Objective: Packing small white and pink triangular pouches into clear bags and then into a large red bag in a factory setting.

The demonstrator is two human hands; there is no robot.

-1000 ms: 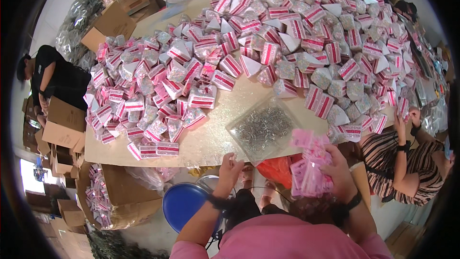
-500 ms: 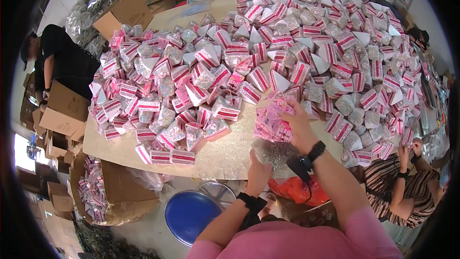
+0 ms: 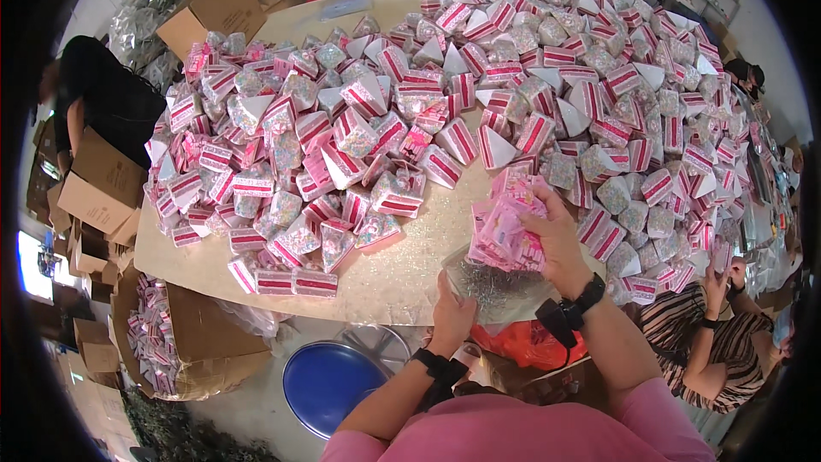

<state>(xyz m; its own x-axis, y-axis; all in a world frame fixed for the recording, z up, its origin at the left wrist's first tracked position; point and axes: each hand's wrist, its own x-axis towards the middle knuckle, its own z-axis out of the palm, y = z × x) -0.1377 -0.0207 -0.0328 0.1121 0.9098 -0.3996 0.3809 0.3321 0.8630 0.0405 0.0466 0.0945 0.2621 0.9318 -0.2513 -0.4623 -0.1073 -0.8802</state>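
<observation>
My right hand (image 3: 558,244) is closed round a loose bunch of pink printed packets (image 3: 506,227), held over the near edge of the table. Just below the packets is a see-through plastic piece (image 3: 500,289); I cannot tell whether it is a bag or a shallow tray. My left hand (image 3: 451,315) grips its left edge between thumb and fingers. Beyond both hands lies a large heap of wedge-shaped, cake-slice-like packs (image 3: 534,131), white with pink stripes and glittery sides. A few of these packs (image 3: 295,282) line the near left edge.
The pale table (image 3: 402,287) curves in front of me. Below it are a blue round stool (image 3: 333,387), a carton (image 3: 214,346) with more packs and a red plastic bag (image 3: 532,344). Co-workers stand around, one in a striped top (image 3: 684,346) at right.
The bunch of packets in my right hand has shifted right and tilted up, showing more of the clear plastic. My left hand keeps its grip there. The whole view has shifted slightly.
</observation>
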